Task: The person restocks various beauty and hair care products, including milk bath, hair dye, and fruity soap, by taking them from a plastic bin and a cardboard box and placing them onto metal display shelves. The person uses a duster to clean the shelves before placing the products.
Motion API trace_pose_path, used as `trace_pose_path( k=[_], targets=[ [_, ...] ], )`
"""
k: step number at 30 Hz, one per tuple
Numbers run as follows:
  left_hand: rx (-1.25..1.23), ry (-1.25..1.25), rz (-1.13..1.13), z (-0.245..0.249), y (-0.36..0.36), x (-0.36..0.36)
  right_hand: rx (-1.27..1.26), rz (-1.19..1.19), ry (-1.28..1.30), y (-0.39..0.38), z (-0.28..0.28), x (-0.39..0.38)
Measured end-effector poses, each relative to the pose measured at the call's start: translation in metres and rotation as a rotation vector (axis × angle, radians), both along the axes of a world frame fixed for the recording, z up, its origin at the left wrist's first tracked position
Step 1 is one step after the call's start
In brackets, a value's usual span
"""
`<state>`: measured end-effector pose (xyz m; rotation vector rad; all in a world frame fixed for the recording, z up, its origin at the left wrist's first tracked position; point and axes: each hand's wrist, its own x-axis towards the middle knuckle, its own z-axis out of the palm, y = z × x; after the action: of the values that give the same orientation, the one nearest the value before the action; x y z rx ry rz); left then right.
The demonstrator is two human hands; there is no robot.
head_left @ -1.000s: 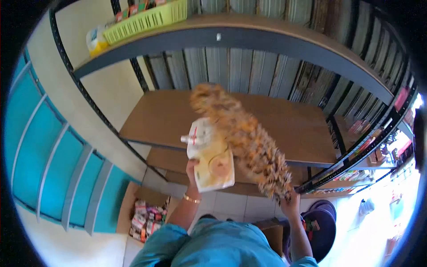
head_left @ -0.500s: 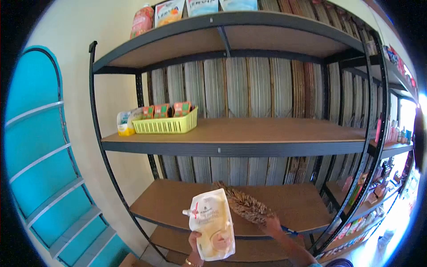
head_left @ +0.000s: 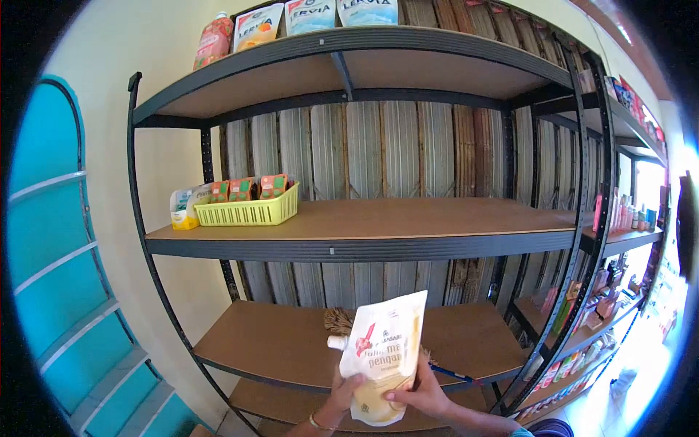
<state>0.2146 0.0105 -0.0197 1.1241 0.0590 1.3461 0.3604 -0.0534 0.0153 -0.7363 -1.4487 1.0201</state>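
A white and cream refill pouch [head_left: 382,342] with a white spout cap stands upright in front of the lower shelf, its printed face towards me. My left hand [head_left: 345,393] holds its lower left side, thumb on the front. On the lower right, my right hand [head_left: 424,395] grips the same pouch, also with the thumb across the front. Behind the pouch, a brown feather duster [head_left: 337,323] lies on the lower shelf [head_left: 255,331]. Most of the duster is hidden, but its dark blue handle [head_left: 455,375] shows to the right.
The middle shelf [head_left: 408,218] bears a yellow-green basket [head_left: 247,213] of small orange and green packs, with a white and yellow pack [head_left: 184,210] beside it. Several pouches [head_left: 309,16] and a pink bottle [head_left: 214,42] stand on top. A ladder [head_left: 62,255] leans left; stocked shelves are at right.
My right hand has let go of the duster, which now lies on the shelf, and has taken hold of the pouch. The pouch has moved up and right, turning upright. My view has shifted slightly right.
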Motion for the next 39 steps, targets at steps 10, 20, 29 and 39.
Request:
trace_pose_path(
  k=[10,20,29,39],
  targets=[
    [0.439,0.328,0.196,0.054,0.024,-0.026,0.150,0.044,-0.082,0.009,0.063,0.000],
    [0.527,0.188,0.602,0.044,0.087,-0.050,0.727,-0.487,-0.082,0.005,0.305,0.041],
    [0.911,0.189,1.081,0.091,0.106,-0.051,1.102,-0.766,-0.390,0.059,0.534,0.109],
    [1.038,0.598,1.181,0.174,0.117,-0.031,0.664,-1.194,-0.522,0.128,0.587,0.152]
  ],
)
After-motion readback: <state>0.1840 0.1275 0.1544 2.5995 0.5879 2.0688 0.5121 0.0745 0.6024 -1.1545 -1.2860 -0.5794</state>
